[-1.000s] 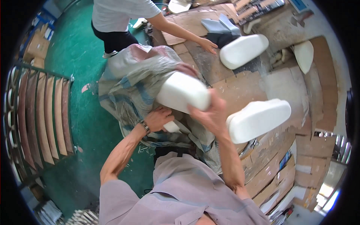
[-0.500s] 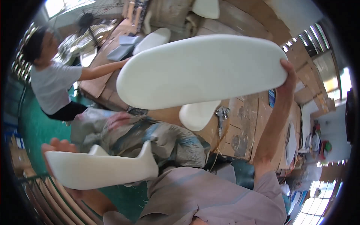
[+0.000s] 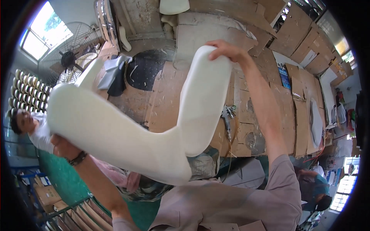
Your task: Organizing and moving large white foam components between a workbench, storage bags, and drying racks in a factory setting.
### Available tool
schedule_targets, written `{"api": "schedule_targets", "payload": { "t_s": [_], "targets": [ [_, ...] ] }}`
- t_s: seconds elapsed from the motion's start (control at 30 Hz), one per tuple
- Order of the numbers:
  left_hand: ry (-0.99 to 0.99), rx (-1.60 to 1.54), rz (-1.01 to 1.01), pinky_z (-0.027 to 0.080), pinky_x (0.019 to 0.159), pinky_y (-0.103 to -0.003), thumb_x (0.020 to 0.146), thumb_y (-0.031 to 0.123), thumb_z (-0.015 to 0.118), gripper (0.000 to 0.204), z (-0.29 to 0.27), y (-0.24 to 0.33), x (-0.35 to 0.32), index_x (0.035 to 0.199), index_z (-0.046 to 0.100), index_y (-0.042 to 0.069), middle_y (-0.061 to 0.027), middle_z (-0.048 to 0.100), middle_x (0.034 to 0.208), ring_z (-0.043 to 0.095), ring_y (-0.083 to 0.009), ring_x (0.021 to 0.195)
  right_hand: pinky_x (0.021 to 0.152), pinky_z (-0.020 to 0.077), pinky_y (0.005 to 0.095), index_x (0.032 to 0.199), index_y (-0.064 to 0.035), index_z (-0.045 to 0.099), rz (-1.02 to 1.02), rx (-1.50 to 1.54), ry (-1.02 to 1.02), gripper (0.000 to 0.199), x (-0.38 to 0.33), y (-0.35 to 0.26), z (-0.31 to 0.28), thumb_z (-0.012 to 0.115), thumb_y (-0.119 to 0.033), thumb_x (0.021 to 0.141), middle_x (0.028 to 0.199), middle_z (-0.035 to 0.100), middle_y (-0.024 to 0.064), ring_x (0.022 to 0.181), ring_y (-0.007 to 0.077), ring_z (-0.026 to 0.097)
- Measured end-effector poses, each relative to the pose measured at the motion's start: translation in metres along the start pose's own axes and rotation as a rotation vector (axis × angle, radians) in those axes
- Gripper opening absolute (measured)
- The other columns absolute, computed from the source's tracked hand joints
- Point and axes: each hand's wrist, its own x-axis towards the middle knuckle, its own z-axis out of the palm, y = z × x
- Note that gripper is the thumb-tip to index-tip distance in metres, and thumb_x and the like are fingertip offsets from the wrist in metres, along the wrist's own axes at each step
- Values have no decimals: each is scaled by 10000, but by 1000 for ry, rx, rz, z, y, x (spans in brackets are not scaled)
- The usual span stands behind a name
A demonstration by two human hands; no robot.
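Observation:
My left hand (image 3: 65,148) is closed on one end of a curved white foam piece (image 3: 115,131), shaped like a bent cushion. My right hand (image 3: 225,52) grips the upper end of a long, rounded white foam pad (image 3: 206,100), thumb on its face. That pad is held nearly upright, and its lower end meets or overlaps the curved piece's bend; whether they touch cannot be told. A white strip (image 3: 90,73) juts up behind the left piece, its join hidden. Beyond the pad, a spray gun (image 3: 229,111) with a hose lies on the cardboard-covered table (image 3: 165,104).
Grey folded pieces (image 3: 111,73) and a black round patch (image 3: 148,69) are on the table's left. A large fan (image 3: 69,57) stands behind. One person (image 3: 38,129) is at the far left, another (image 3: 314,188) at the lower right. A slatted rack (image 3: 81,215) is low left.
My left hand has raised the curved piece and brought it toward the pad. The pad in my right hand has turned from crosswise to nearly upright. The view has shifted, and the left person's arm no longer shows.

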Motion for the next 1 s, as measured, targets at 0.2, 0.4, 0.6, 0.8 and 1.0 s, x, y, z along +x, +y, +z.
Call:
{"api": "schedule_targets", "payload": {
  "t_s": [0.2,0.4,0.6,0.8,1.0],
  "targets": [
    [165,520,-42,568,879,-358,988,322,637,517,1,-107,116,1374,499,7,-111,640,1229,661,-201,1047,938,507,341,1263,-30,654,88,-314,-122,646,57,35,-6,790,-284,685,1122,701,108,1046,237,648],
    [-52,664,-345,576,781,-316,830,422,817,697,39,-281,250,1306,569,-22,-109,675,1113,679,-171,942,991,484,343,1388,-51,600,-197,-312,539,589,17,118,-8,743,-295,871,1289,668,101,1144,224,624],
    [23,992,-451,578,795,-332,775,393,879,685,-23,-370,276,1258,595,-2,-103,692,1051,683,-193,919,1034,443,354,1375,10,572,35,479,1101,492,-140,147,157,580,-344,1034,1325,632,125,1216,190,575],
    [95,1409,-205,505,1000,-394,742,382,888,989,-24,-392,258,1509,390,4,-199,555,1341,576,-286,1198,1005,457,455,1399,13,500,531,-517,1104,600,-218,287,249,696,-272,908,1334,545,252,1221,401,545],
    [332,1447,-284,425,1100,-499,726,311,903,1089,-1,-369,89,1564,268,30,-208,385,1473,423,-352,1367,948,465,502,1410,-1,450,663,-640,889,665,-200,331,250,701,-168,817,1213,546,283,1144,466,537]
  ]
}}
